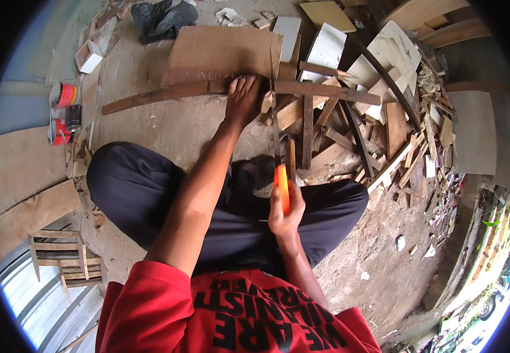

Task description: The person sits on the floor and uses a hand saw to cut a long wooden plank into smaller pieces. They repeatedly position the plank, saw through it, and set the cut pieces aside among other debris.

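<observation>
A long brown wooden strip lies crosswise in front of me, above the ground at its right part, where wood scraps are under it. My left hand is closed over its middle, fingers bent across the far edge. My right hand grips the orange handle of a handsaw. The narrow blade points away from me and crosses the strip just right of my left hand. Whether the teeth have cut into the wood is too small to tell. A thin wooden stick stands beside the saw handle.
Past the strip lies a brown board. Offcuts and planks are heaped to the right. A black plastic bag sits at the far left, and several cans stand by the left wall. My folded legs are close below my hands.
</observation>
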A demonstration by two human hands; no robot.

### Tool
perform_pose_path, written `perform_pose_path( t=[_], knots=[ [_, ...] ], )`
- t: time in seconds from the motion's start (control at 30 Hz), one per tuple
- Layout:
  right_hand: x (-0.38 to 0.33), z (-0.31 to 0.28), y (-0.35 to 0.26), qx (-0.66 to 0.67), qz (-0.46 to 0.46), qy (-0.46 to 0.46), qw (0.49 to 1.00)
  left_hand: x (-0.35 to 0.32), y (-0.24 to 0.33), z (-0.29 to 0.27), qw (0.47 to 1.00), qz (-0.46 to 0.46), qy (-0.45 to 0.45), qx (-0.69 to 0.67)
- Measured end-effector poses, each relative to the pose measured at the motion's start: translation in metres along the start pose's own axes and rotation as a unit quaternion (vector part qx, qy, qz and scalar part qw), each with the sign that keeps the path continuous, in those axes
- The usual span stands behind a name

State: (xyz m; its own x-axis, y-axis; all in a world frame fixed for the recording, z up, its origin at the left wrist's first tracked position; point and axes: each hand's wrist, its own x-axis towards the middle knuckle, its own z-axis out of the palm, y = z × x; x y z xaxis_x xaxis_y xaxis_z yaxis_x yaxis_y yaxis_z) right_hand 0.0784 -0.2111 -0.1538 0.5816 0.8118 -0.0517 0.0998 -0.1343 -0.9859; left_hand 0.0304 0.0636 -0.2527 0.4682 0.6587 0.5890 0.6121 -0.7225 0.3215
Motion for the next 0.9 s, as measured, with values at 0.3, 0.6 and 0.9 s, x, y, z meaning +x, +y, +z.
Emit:
perform_pose_path(
  t=[0.3,0.6,0.9],
  knots=[
    [0.03,0.008,-0.004,-0.005,0.018,0.017,1.0,-0.001,0.006,-0.004,1.0,-0.024,-0.014,-0.001],
    [0.014,-0.01,-0.005,0.017,0.041,0.012,0.999,0.001,0.01,-0.005,0.998,-0.033,-0.052,0.007],
    [0.008,-0.005,-0.004,-0.018,0.04,0.004,0.999,0.004,0.007,-0.002,1.0,-0.013,0.002,-0.013]
  ],
)
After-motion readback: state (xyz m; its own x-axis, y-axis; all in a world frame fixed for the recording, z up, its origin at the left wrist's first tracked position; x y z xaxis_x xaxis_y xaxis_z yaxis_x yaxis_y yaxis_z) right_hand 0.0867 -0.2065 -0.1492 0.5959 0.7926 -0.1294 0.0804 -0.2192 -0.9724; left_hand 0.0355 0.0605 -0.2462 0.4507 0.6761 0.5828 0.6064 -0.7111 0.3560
